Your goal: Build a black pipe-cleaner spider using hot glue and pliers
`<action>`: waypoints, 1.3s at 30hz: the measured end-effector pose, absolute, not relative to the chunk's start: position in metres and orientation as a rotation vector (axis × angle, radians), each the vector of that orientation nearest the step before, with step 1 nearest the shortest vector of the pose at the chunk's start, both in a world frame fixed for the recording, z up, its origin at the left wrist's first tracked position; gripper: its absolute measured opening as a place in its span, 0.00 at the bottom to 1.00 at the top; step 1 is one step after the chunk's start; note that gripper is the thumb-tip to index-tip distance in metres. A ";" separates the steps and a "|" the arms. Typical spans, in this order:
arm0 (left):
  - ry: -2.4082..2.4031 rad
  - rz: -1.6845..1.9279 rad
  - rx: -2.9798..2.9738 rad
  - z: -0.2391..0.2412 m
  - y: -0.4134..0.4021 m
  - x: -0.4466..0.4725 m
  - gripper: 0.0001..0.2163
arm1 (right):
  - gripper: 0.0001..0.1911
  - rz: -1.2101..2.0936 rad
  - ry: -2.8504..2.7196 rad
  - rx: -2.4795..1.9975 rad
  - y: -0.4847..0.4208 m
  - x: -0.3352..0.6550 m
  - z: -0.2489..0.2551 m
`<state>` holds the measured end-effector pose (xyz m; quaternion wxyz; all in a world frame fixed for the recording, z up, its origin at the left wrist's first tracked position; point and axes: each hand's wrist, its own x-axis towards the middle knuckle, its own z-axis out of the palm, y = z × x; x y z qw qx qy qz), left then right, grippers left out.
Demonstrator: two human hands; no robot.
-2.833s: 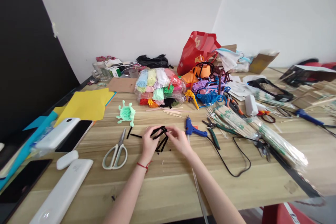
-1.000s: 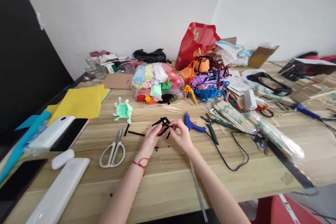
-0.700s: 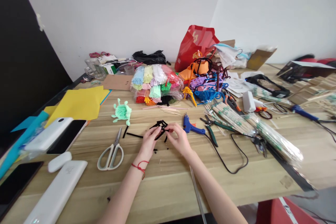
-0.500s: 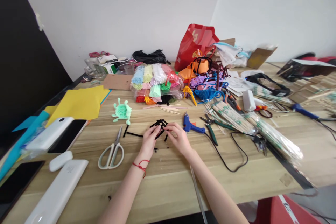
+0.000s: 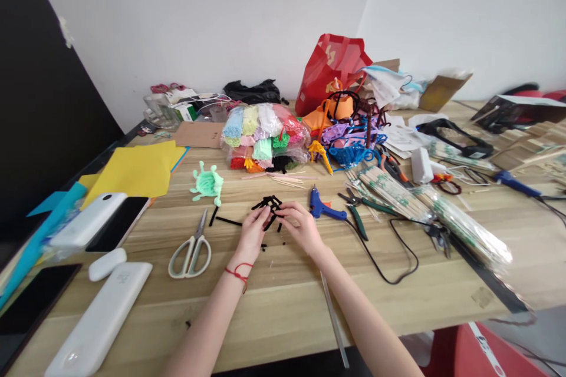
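While left hand (image 5: 253, 231) and right hand (image 5: 302, 227) grasp it, pipe-cleaner bundle (image 5: 267, 205) (black) points away.

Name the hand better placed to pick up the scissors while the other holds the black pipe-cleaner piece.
Left. The left hand lies on the scissors' side of the black pipe-cleaner piece; the right hand sits toward the glue gun and would probably have to cross over.

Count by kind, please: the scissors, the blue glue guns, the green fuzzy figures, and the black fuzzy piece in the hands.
Scissors: 1
Blue glue guns: 2, near glue gun, far glue gun
Green fuzzy figure: 1
Black fuzzy piece, held by left hand and right hand: 1
Total: 5
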<state>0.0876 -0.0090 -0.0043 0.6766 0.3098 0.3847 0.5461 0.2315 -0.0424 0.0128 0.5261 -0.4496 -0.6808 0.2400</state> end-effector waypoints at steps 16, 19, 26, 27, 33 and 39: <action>0.810 1.196 0.645 -0.003 -0.010 0.090 0.14 | 0.09 0.639 -1.412 -1.052 -0.043 0.226 0.018; 0.811 1.196 0.628 -0.005 -0.010 0.090 0.13 | 0.08 0.706 -1.336 -1.037 -0.043 0.223 0.018; 0.793 1.230 0.613 -0.006 -0.012 0.093 0.12 | 0.10 0.909 -1.143 -0.986 -0.040 0.221 0.013; 0.789 1.235 0.615 -0.007 -0.012 0.093 0.13 | 0.10 0.923 -1.123 -0.981 -0.039 0.221 0.012; 0.770 1.227 0.607 -0.005 -0.013 0.095 0.14 | 0.12 0.943 -1.044 -1.005 -0.036 0.222 0.008; 0.747 1.172 0.641 0.003 -0.016 0.094 0.18 | 0.12 0.927 -0.965 -0.997 -0.035 0.226 0.009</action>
